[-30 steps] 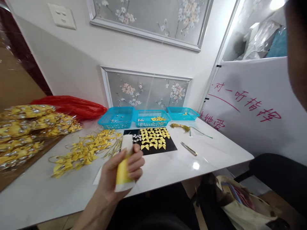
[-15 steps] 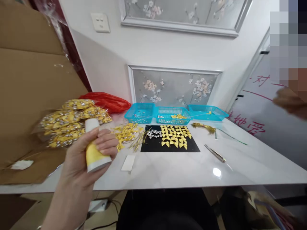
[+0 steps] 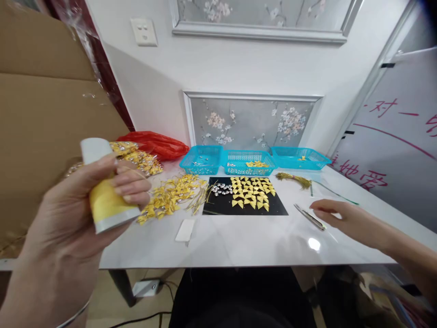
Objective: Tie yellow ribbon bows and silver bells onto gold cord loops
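My left hand (image 3: pixel 102 191) is raised at the left, its fingers wrapped round a white tube wound with yellow thread, a spool (image 3: pixel 109 205). A thin strand crosses my fingers. At the right, my right hand (image 3: pixel 336 217) hovers by the metal tweezers (image 3: pixel 310 217), fingers stretched toward them and holding nothing that I can see. On a black mat (image 3: pixel 218 208) lie rows of yellow ribbon bows (image 3: pixel 251 193) and a cluster of silvery beads (image 3: pixel 221 189). Left of the mat are a heap of yellow bows with beads (image 3: pixel 170 196) and some gold-coloured wire stems (image 3: pixel 200 198).
Three blue baskets (image 3: pixel 251 171) line the wall, holding beads and yellow pieces. A bundle of gold stems (image 3: pixel 293 179) lies behind the tweezers. A white card (image 3: pixel 185 230) is near the front. A red plastic bag (image 3: pixel 153 145), bagged bows and a cardboard box (image 3: pixel 41 114) stand left.
My left hand has moved left and nearer to me with the spool. My right hand has come down from the upper right to beside the tweezers.
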The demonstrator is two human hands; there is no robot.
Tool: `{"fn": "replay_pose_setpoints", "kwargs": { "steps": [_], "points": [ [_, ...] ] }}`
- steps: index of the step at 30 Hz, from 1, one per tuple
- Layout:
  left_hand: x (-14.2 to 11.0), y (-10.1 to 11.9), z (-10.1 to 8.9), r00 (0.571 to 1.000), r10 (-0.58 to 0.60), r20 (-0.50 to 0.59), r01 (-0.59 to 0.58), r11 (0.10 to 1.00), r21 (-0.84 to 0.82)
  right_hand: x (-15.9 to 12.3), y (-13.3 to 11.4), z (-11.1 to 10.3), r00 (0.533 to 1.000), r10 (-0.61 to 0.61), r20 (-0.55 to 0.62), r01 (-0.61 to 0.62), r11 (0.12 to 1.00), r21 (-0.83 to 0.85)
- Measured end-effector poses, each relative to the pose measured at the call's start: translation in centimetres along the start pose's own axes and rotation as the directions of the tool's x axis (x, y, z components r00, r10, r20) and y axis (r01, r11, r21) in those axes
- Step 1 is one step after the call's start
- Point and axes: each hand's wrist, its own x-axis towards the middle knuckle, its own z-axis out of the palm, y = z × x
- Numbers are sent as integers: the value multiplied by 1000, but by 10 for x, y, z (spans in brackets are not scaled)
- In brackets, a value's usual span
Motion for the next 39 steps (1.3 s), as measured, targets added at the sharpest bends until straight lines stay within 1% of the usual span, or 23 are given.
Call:
{"fn": "replay_pose_setpoints", "kwargs": {
  "steps": [1, 2, 3, 4, 5, 7, 8, 9, 11, 13, 15, 16, 17, 18, 21, 23, 24, 25, 27, 29, 32, 36, 39],
  "points": [
    [-1, -4, 3, 999, 14, 35, -17, 996, 91, 6, -13, 5, 995, 53, -87, -60, 995, -81],
    [-1, -8, 5, 998, 16, 63, -27, 985, 170, 12, -31, 11, 983, 91, -160, -116, 981, -155],
    [-1, -12, 8, 997, 9, 79, -27, 973, 229, 19, -54, 19, 973, 102, -206, -144, 969, -203],
    [-1, -16, 9, 995, -4, 97, -23, 961, 275, 27, -80, 29, 965, 129, -227, -185, 951, -246],
    [0, -20, 10, 993, -17, 116, -20, 950, 311, 35, -107, 40, 972, 131, -196, -173, 961, -217],
    [1, -25, 12, 984, -58, 167, -10, 925, 380, 54, -155, 65, 996, 76, -52, -77, 997, -16],
    [1, -26, 13, 977, -75, 200, -16, 908, 418, 63, -174, 77, 998, 57, 10, -57, 994, 88],
    [1, -27, 14, 971, -86, 221, -26, 887, 460, 73, -189, 88, 997, 36, 61, -46, 982, 181],
    [-2, -26, 17, 976, -83, 200, -41, 838, 544, 90, -206, 105, 985, -39, 169, -19, 945, 328],
    [-7, -24, 20, 988, -57, 144, -41, 798, 601, 103, -210, 116, 950, -51, 307, -72, 923, 377],
    [-11, -22, 22, 992, -44, 117, -37, 793, 608, 111, -210, 122, 892, -62, 448, -126, 918, 376],
    [-12, -22, 21, 991, -43, 126, -41, 802, 596, 114, -209, 123, 865, -64, 498, -135, 926, 353],
    [-13, -22, 19, 989, -40, 141, -50, 813, 580, 116, -209, 123, 849, -68, 523, -121, 940, 318],
    [-12, -22, 17, 987, -37, 158, -60, 820, 569, 117, -209, 123, 849, -66, 524, -91, 959, 267],
    [-9, -24, 11, 980, -26, 196, -92, 815, 572, 119, -214, 120, 872, -113, 477, 65, 991, 117],
    [-7, -28, 10, 977, -19, 213, -102, 834, 542, 121, -220, 117, 864, -159, 477, 115, 986, 122],
    [-6, -31, 11, 975, -28, 221, -90, 857, 507, 123, -223, 115, 865, -165, 474, 112, 984, 140],
    [-6, -33, 13, 972, -45, 232, -69, 885, 461, 125, -226, 112, 875, -158, 457, 98, 983, 154],
    [-5, -40, 16, 960, -100, 263, 1, 937, 350, 128, -231, 106, 916, -121, 383, 68, 987, 149],
    [-5, -48, 17, 950, -159, 269, 92, 965, 247, 132, -234, 96, 950, -96, 296, 60, 990, 128],
    [-4, -61, 13, 945, -220, 242, 188, 971, 148, 135, -236, 79, 971, -102, 218, 74, 988, 134],
    [-2, -78, 0, 929, -304, 210, 301, 952, 46, 135, -234, 57, 983, -123, 140, 102, 984, 148],
    [-2, -87, -8, 919, -337, 203, 345, 939, -6, 136, -229, 44, 986, -117, 117, 104, 988, 112]
  ]
}}
